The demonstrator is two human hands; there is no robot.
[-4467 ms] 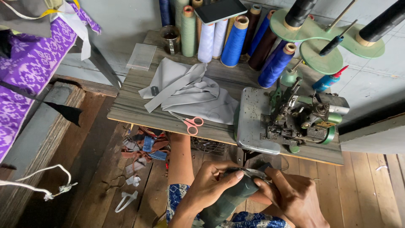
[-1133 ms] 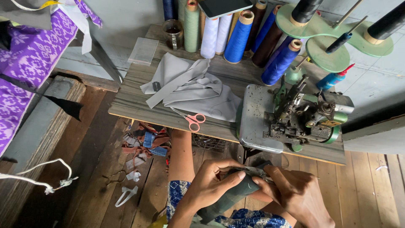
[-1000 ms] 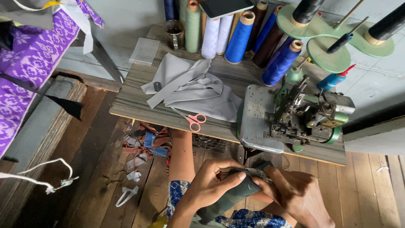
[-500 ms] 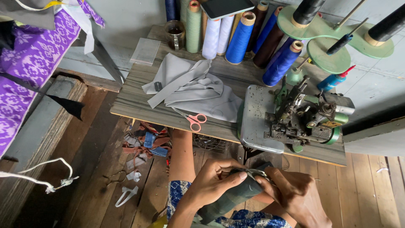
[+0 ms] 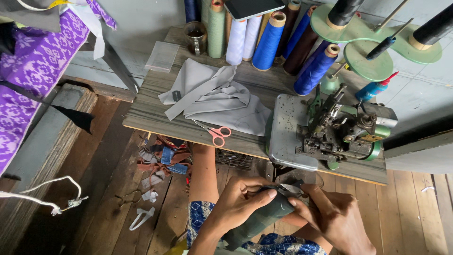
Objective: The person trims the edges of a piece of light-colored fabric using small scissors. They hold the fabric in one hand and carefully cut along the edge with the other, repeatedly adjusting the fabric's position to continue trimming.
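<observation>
Dark grey fabric piece (image 5: 257,219) sits over my lap, below the table (image 5: 155,111) edge. My left hand (image 5: 236,205) clamps it; my right hand (image 5: 332,219) pinches its end. Trimming appears underway; steady tension needed next.

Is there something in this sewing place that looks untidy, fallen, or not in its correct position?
Yes. Fabric scraps lie scattered on the wooden floor under the table. The grey cloth sits in a crumpled heap, with pink scissors at the front edge of the table. Nothing looks broken.
</observation>
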